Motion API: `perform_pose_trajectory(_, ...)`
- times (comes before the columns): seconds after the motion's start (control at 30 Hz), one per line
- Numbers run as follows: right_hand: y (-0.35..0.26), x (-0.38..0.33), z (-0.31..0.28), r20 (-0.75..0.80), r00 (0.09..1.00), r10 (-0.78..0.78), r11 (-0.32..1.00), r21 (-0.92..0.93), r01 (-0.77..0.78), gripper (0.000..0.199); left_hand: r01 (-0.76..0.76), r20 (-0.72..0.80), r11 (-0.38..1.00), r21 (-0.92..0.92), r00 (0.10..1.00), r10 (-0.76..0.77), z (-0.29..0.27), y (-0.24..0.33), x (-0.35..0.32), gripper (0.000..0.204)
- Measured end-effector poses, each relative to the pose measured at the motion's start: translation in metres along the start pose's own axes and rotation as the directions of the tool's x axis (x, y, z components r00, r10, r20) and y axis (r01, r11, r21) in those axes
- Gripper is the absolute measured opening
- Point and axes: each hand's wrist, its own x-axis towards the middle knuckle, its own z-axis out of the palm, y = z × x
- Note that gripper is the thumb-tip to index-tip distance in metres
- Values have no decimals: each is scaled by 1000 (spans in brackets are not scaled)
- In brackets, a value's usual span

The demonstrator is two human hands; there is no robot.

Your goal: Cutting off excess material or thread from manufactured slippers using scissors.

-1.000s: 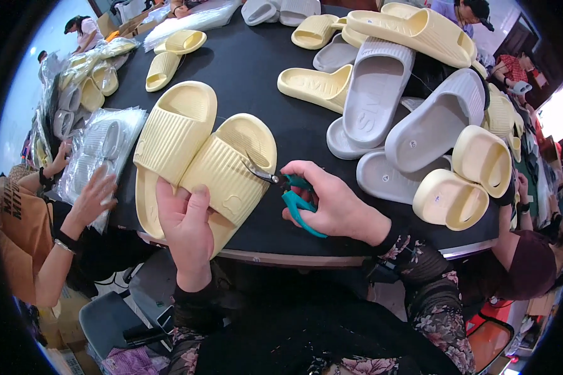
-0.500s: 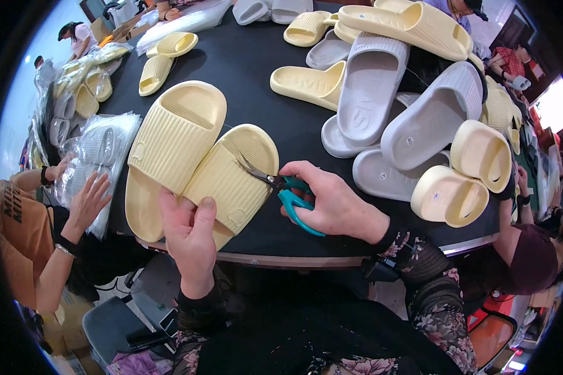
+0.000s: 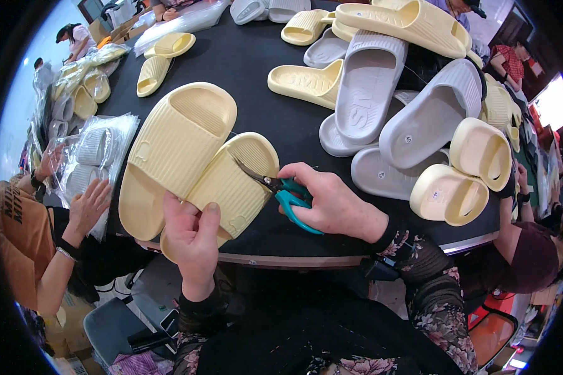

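Two pale yellow slide sandals lie sole-up, side by side, at the near edge of the round black table [image 3: 250, 69]. My left hand [image 3: 192, 232] grips the heel end of the right sandal [image 3: 231, 184], thumb on its ribbed sole. The left sandal [image 3: 172, 147] lies against it, untouched. My right hand [image 3: 328, 200] holds teal-handled scissors [image 3: 281, 189], whose dark blades point left and rest over the right sandal's edge.
Grey slides [image 3: 369, 81] and more yellow slides [image 3: 463, 175] pile up at the table's right and far side. A yellow pair [image 3: 162, 59] lies far left. To my left another person's hands [image 3: 87, 203] handle slides bagged in clear plastic [image 3: 97, 150]. More people sit around.
The sandal pair and both hands have shifted slightly toward me in the picture. The scissor blades stay at the right sandal's edge; my grips are unchanged.
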Motion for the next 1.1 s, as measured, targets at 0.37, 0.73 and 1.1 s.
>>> perform_pose_trajectory(0.37,-6,-1,1,-203,979,-34,994,91,53,41,5,105,958,285,994,-36,-2,4,-6,50)
perform_pose_trajectory(0.73,-10,-2,-7,-149,989,1,999,34,4,44,30,156,995,94,987,-44,4,1,-10,51)
perform_pose_trajectory(1.1,-14,-5,-12,-212,977,-34,996,78,51,46,32,232,972,233,969,-87,5,8,-13,40)
